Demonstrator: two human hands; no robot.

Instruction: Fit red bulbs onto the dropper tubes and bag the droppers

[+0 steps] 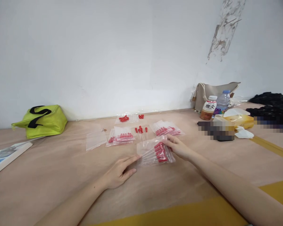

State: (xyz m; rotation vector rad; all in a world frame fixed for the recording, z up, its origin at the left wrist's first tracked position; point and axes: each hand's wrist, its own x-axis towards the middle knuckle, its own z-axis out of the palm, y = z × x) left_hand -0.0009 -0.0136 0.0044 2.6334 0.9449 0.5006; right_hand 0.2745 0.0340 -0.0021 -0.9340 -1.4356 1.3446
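A clear zip bag [145, 160] lies in front of me, holding several droppers with red rubber bulbs [160, 153] toward its right end. My right hand [179, 147] pinches the bag's upper right edge between thumb and fingers. At the other end, my left hand [121, 171] rests on the table with fingers stretched out, its fingertips touching the bag's left edge. Just beyond the bag lie several loose droppers [140, 129]. Filled bags are stacked to the left [120, 137] and right [166, 129] of them.
Farther left is a flat clear bag [95, 140]. Red bulbs [124, 118] lie near the wall. A yellow-green bag [46, 122] stands at left. On the right are a brown drink bottle [208, 108], a water bottle [224, 101], a beige bag [200, 94] and a yellow tissue pack [241, 121].
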